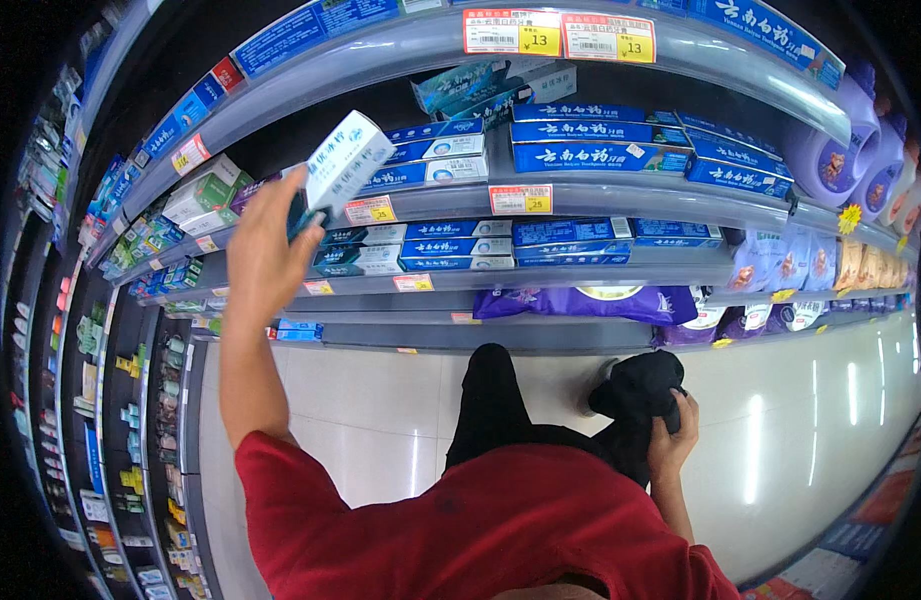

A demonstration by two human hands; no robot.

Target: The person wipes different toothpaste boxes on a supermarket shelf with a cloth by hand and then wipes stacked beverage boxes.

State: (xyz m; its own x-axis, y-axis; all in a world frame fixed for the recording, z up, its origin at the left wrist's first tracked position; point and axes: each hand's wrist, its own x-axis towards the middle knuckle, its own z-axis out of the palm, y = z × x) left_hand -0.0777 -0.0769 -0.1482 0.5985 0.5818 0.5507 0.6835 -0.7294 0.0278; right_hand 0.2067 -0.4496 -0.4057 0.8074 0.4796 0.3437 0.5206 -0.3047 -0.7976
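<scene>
My left hand (pixel 269 244) is raised in front of the shelves and grips white-and-teal toothpaste boxes (pixel 349 161), which are tilted and seem to be a small stack. Behind them, blue-and-white toothpaste boxes (pixel 449 171) lie stacked on the shelf. Blue toothpaste boxes (pixel 573 156) are piled to their right. More teal and white boxes (pixel 359 259) lie on the shelf below. Low on the right, my right hand (pixel 674 436) rests at my knee, fingers bent against black cloth (pixel 644 382); whether it grips the cloth is unclear.
An upper shelf edge (pixel 700 71) with price tags (pixel 561 34) curves overhead. Purple detergent bottles (pixel 835 169) stand at the right. A purple bag (pixel 580 304) lies on a low shelf. Tall racks of small goods (pixel 92 390) line the left, beside the tiled floor (pixel 355 427).
</scene>
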